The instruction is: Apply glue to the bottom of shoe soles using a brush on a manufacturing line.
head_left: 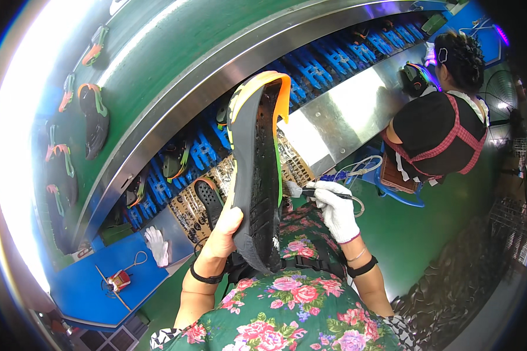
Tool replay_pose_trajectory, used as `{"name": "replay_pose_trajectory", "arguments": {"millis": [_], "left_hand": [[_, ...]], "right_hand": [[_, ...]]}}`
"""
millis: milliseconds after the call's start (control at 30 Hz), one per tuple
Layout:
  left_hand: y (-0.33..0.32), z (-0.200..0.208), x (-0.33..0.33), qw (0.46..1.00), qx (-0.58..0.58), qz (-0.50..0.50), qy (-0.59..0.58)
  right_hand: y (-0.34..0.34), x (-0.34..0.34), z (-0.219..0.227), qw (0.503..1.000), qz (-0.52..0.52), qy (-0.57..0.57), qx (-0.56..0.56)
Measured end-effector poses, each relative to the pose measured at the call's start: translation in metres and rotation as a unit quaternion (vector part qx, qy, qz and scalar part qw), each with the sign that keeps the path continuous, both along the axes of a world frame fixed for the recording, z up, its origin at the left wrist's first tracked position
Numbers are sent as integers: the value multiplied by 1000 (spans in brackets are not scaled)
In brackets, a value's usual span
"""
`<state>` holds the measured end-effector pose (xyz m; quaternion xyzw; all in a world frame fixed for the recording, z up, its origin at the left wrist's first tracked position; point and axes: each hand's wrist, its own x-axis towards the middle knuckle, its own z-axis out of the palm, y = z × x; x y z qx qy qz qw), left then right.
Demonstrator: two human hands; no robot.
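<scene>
My bare left hand grips a large clog near its lower end. The clog stands nearly upright in front of me, black with an orange and yellow trim at the top and a green edge along one side. My right hand, in a white glove, is closed around a slim dark-handled tool. Its flat pale tip points left, close to the clog's side; whether they touch I cannot tell. Beyond my left hand, another black clog lies on the brown patterned bench covering.
Blue racks holding clogs run behind the metal bench. A green conveyor carries more clogs. A white glove lies by the blue table at left. A co-worker sits at right near a blue stool.
</scene>
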<state>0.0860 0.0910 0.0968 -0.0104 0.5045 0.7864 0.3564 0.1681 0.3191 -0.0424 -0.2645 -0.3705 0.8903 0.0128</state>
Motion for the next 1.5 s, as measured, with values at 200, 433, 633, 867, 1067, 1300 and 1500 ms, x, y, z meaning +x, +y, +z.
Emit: {"name": "replay_pose_trajectory", "arguments": {"millis": [200, 433, 633, 867, 1067, 1300, 1500], "left_hand": [[-5, -14, -4, 999, -34, 5, 35], [-2, -12, -6, 997, -53, 4, 57], [5, -3, -6, 997, -56, -2, 52], [7, 2, -5, 992, -89, -21, 83], [9, -3, -6, 977, -108, -58, 174], [8, -8, -7, 972, -114, -69, 196], [12, -2, -2, 973, -113, -71, 189]], "right_hand": [[22, -3, 34, 997, -36, 39, 57], [41, -6, 102, 972, -73, 82, 209], [50, -16, 141, 850, -53, 239, 467], [48, -22, 161, 797, -11, 211, 565], [51, -27, 153, 807, -14, 211, 551], [49, -33, 163, 863, -14, 137, 486], [47, -43, 164, 869, -14, 141, 474]]}}
